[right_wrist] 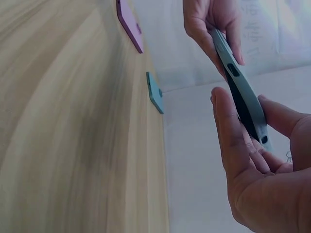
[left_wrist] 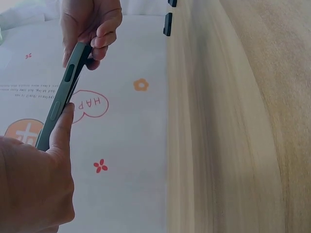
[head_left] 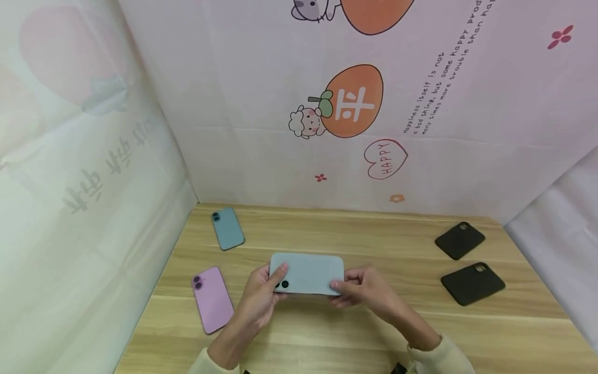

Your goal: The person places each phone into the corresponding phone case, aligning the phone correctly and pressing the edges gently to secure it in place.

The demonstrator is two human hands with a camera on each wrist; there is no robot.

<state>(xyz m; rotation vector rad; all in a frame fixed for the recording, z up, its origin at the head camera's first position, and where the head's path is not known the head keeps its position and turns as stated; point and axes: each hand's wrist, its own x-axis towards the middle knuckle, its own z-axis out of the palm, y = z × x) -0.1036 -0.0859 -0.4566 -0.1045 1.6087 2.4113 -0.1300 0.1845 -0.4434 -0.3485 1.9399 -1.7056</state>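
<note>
Sleeves nearest. L hand & R hand grip phone by short ends. Wide gap to cases nr table's R edge.

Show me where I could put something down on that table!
Best bare patch: the back of the table, between the darker blue phone and the far black case. There's also room between the right hand and the near black case. It's crowded on the left, where the left hand is near the pink phone.
</note>
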